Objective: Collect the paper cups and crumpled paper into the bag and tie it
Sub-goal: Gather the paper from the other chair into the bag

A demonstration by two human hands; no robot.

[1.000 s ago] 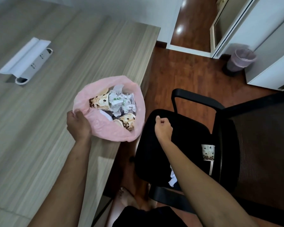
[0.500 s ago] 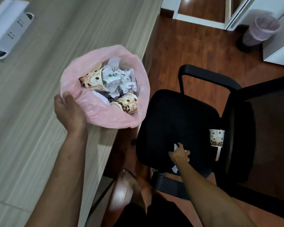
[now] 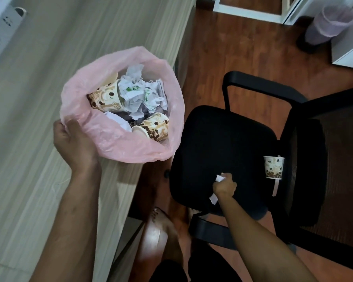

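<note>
A pink plastic bag (image 3: pixel 118 145) stands open at the edge of the wooden desk (image 3: pixel 29 159). Inside it lie two coffee-bean paper cups (image 3: pixel 106 97) and crumpled white paper (image 3: pixel 140 92). My left hand (image 3: pixel 74 143) grips the bag's near rim. Down on the black chair seat (image 3: pixel 222 143), my right hand (image 3: pixel 224 185) is curled round a piece of crumpled paper (image 3: pixel 220 178), white bits showing above and below the fist. Another paper cup (image 3: pixel 273 166) stands upright at the back of the seat, to the right of that hand.
A white power strip (image 3: pixel 0 35) lies at the desk's far left. The office chair has black armrests (image 3: pixel 257 86) and a mesh back. A lined waste bin (image 3: pixel 326 25) stands on the wooden floor at the far right. My bare foot (image 3: pixel 165 226) is under the desk's edge.
My right hand went down from mid-air to the chair seat and closed on the crumpled paper there. The left hand kept hold of the bag. The view tilted downward.
</note>
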